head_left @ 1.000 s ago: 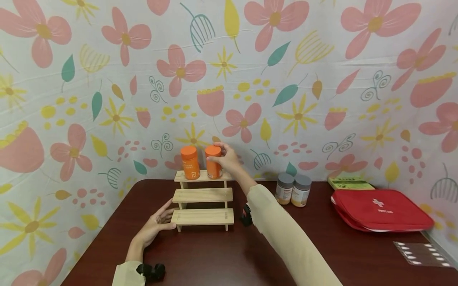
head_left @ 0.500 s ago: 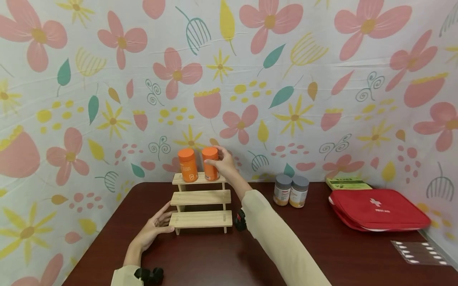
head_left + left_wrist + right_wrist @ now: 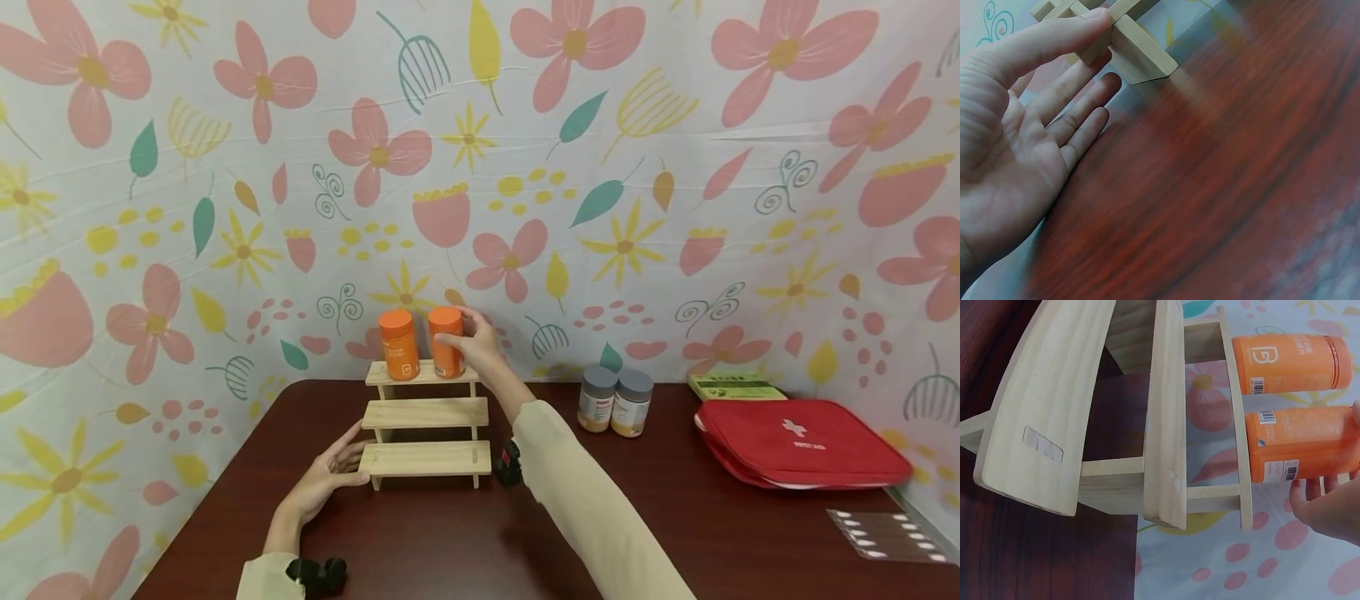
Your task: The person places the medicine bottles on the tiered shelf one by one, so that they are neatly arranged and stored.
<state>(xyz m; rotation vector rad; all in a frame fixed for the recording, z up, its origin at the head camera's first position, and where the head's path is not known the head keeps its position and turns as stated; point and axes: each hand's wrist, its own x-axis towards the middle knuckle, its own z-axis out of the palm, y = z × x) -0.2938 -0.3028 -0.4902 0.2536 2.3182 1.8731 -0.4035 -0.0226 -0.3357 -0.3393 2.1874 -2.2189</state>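
Rack (image 3: 426, 412), one unit of three tiers, stands on the surface (image 3: 435, 542). Two orange bottles stand upright, just apart, on its top tier: left bottle (image 3: 400, 354), right bottle (image 3: 444, 358). Right hand (image 3: 480, 343) has its fingers closed about the right bottle, thumb on the near side. Left hand (image 3: 315, 485) has fingers loosely extended and spread, thumb against the rack's left end. Farther right: two grey-lidded jars (image 3: 597, 408) side by side, one red pouch (image 3: 806, 454), one green box (image 3: 735, 387) behind it, one clear packet (image 3: 885, 537) in front.
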